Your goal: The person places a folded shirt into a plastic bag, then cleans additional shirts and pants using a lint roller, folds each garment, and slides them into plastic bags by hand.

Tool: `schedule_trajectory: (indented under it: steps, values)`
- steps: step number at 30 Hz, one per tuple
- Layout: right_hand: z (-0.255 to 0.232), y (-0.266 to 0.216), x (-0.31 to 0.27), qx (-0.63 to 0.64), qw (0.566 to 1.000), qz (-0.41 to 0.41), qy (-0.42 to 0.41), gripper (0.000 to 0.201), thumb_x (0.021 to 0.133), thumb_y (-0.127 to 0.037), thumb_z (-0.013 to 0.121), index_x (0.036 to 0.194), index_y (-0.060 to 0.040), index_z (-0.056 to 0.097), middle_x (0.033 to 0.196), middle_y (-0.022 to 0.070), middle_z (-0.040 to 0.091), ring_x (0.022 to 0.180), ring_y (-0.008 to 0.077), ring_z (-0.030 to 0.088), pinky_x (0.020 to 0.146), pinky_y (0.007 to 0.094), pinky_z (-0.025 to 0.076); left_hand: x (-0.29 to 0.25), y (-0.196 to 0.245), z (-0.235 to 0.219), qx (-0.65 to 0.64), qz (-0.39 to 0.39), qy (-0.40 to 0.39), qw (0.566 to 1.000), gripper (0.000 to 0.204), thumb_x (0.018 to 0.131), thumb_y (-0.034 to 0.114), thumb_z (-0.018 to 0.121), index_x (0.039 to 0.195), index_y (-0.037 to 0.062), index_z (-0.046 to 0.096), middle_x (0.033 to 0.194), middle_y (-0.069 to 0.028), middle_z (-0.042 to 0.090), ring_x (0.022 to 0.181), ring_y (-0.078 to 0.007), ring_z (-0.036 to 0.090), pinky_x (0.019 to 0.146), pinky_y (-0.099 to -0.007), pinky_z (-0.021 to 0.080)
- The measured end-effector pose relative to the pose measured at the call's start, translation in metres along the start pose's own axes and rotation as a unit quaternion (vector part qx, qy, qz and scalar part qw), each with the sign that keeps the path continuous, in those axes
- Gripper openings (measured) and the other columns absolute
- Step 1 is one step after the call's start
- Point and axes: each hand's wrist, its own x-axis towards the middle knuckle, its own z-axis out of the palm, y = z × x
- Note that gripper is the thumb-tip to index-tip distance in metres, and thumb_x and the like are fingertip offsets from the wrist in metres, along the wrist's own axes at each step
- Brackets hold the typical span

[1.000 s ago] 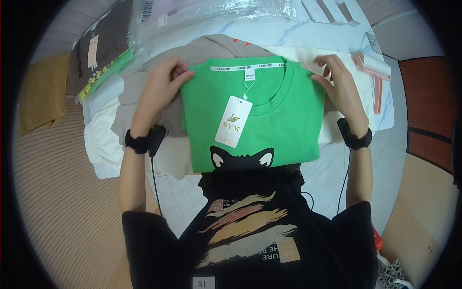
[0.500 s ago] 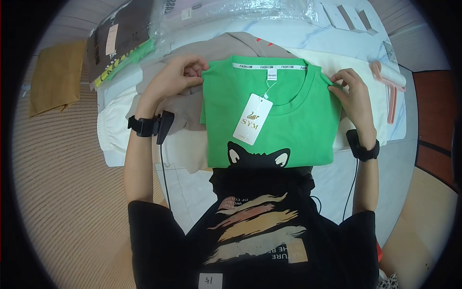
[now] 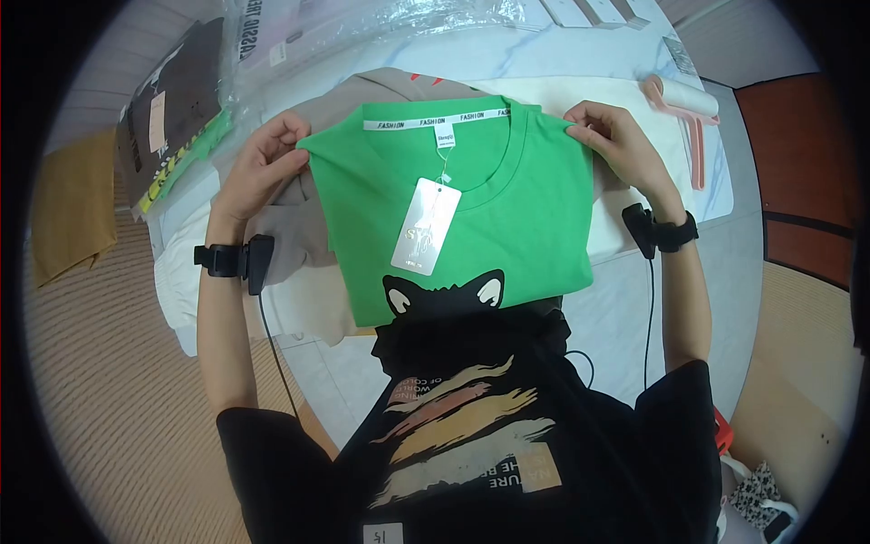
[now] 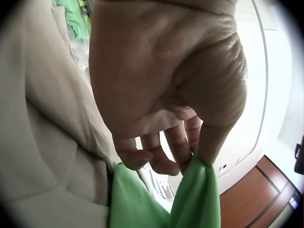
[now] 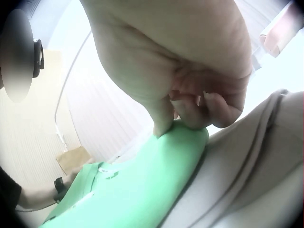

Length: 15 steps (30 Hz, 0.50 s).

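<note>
Both hands have moved farther apart, and I see the left hand [image 3: 263, 168] and right hand [image 3: 618, 145] each pinching a shoulder of the green T-shirt [image 3: 548, 208], tautening its upper edge over the grey garment [image 3: 358, 91] on the surface [image 3: 544, 62].

A marbled table [image 3: 589, 59] stands mid-view — ribbed beige surface [image 3: 118, 363] left, red-brown panels [image 3: 793, 154] right.

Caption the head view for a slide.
Left hand and right hand pinch a green shirt by its upper corners, white tag on its front.
</note>
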Motion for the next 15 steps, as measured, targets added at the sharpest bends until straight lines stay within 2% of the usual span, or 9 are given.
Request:
schedule_trajectory:
  steps: [4, 6, 7, 9, 11, 13, 15]
  values:
    - [-0.003, -0.005, -0.003, -0.028, 0.999, -0.032, -0.010, 0.025, 0.108, -0.021, 0.060, 0.102, 0.0030, 0.066, 0.086, -0.0029, 0.061, 0.082, 0.0051, 0.052, 0.075, 0.0219, 0.043, 0.001, 0.004, 0.005, -0.011, 0.036, -0.022, 0.999, 0.013, 0.099, 0.008, 0.068, 0.108, 0.0071, 0.057, 0.100, 0.0050, 0.056, 0.087, -0.0032, 0.052, 0.076, -0.0207, 0.042]
    - [-0.009, -0.004, -0.003, -0.030, 0.998, -0.049, -0.011, 0.028, 0.108, -0.023, 0.059, 0.100, 0.0034, 0.066, 0.083, -0.0031, 0.060, 0.080, 0.0054, 0.050, 0.074, 0.0229, 0.043, 0.005, 0.007, 0.011, 0.133, -0.061, 0.056, 0.988, 0.014, 0.099, 0.013, 0.070, 0.104, 0.0059, 0.059, 0.085, 0.0076, 0.055, 0.075, -0.0015, 0.050, 0.067, -0.0193, 0.039]
    - [-0.016, -0.002, -0.005, -0.056, 0.997, -0.043, -0.014, 0.027, 0.108, -0.022, 0.061, 0.100, 0.0030, 0.066, 0.082, -0.0030, 0.058, 0.078, 0.0067, 0.049, 0.072, 0.0245, 0.042, 0.006, 0.010, 0.013, 0.135, -0.063, 0.060, 0.987, 0.014, 0.099, 0.013, 0.070, 0.104, 0.0059, 0.059, 0.085, 0.0076, 0.055, 0.075, -0.0015, 0.050, 0.067, -0.0193, 0.039]
    - [-0.022, 0.004, -0.005, -0.080, 0.996, -0.041, -0.022, 0.025, 0.107, -0.021, 0.062, 0.100, 0.0027, 0.067, 0.082, -0.0029, 0.057, 0.076, 0.0080, 0.048, 0.071, 0.0260, 0.041, 0.006, 0.014, 0.015, 0.319, -0.080, 0.042, 0.943, 0.016, 0.099, 0.017, 0.072, 0.098, 0.0041, 0.063, 0.070, 0.0097, 0.049, 0.065, -0.0006, 0.047, 0.058, -0.0198, 0.037]
    - [-0.023, 0.005, -0.006, -0.208, 0.977, -0.033, 0.027, 0.022, 0.102, -0.019, 0.068, 0.098, 0.0025, 0.070, 0.085, 0.0036, 0.058, 0.074, 0.0138, 0.051, 0.072, 0.0299, 0.045, 0.007, 0.011, 0.020, 0.336, -0.085, 0.067, 0.935, 0.017, 0.098, 0.018, 0.072, 0.096, 0.0032, 0.065, 0.066, 0.0092, 0.048, 0.062, -0.0009, 0.047, 0.054, -0.0209, 0.036]
    - [-0.020, 0.004, -0.007, -0.206, 0.976, -0.061, 0.037, 0.022, 0.101, -0.020, 0.069, 0.095, 0.0017, 0.069, 0.092, 0.0053, 0.055, 0.074, 0.0162, 0.048, 0.071, 0.0296, 0.043, 0.008, 0.011, 0.027, 0.352, -0.088, 0.089, 0.928, 0.019, 0.098, 0.020, 0.073, 0.093, 0.0024, 0.067, 0.063, 0.0088, 0.048, 0.060, -0.0012, 0.047, 0.051, -0.0220, 0.036]
    - [-0.018, 0.000, -0.005, -0.141, 0.989, -0.049, 0.008, 0.023, 0.100, -0.020, 0.069, 0.093, 0.0019, 0.067, 0.097, 0.0054, 0.055, 0.076, 0.0152, 0.048, 0.071, 0.0293, 0.042, 0.007, 0.017, 0.032, 0.278, -0.140, 0.113, 0.944, 0.021, 0.098, 0.021, 0.073, 0.093, 0.0009, 0.070, 0.065, 0.0069, 0.054, 0.059, -0.0021, 0.049, 0.049, -0.0227, 0.035]
